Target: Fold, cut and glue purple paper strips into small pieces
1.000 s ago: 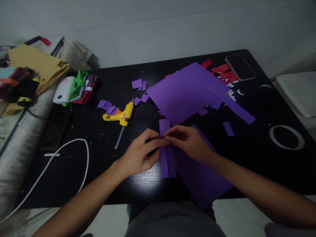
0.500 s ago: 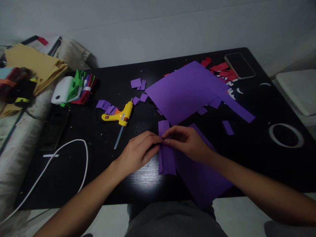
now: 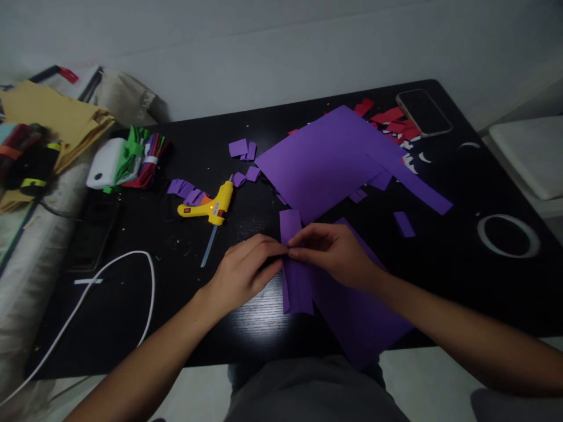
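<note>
A folded strip of purple paper (image 3: 299,287) lies upright in the view near the table's front, with creases along its length. My left hand (image 3: 250,266) reaches it from the left, fingertips closed on its middle. From the right, my right hand (image 3: 329,252) pinches the same spot with thumb and forefinger, the tips of both hands nearly touching. Whatever small bit sits between the fingertips is hidden. Under my right wrist lies a purple sheet (image 3: 356,316). Left of my hands rests a yellow glue gun (image 3: 215,205), its lamp lit and a clear glue stick poking out behind.
A large purple sheet (image 3: 325,158) covers scraps behind my hands. Red paper scraps (image 3: 391,117) and a phone (image 3: 424,111) lie at the back right, a white ring (image 3: 481,237) at the right. A white cable (image 3: 152,287) loops at the left near bundled coloured paper (image 3: 149,161).
Both hands stay on the folded strip with hardly any movement. The view has shifted slightly, so the table's things appear a little further left.
</note>
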